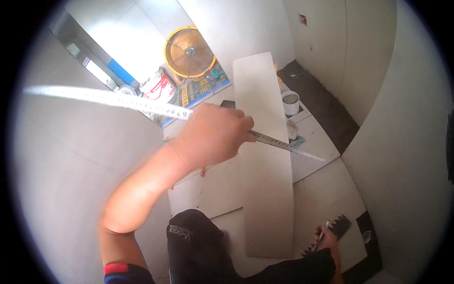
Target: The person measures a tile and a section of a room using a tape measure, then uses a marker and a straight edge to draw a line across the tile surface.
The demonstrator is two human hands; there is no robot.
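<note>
My left hand (213,130) is closed on a long steel measuring strip (279,144), raised over a long pale tile (265,199) that lies across other floor tiles (203,189). The strip stretches out to both sides of the hand, its left part bright with glare. At the lower right, my right hand (322,239) is closed on a toothed trowel (339,227) beside my dark-trousered leg. My other bent knee is at the bottom middle.
A yellow round fan (189,52) and a white-and-red bucket (156,85) stand at the back left on a patterned covering. A small white bucket (290,104) sits right of the long tile. Pale walls (402,151) surround the floor, with a dark bare strip (331,104) along the right.
</note>
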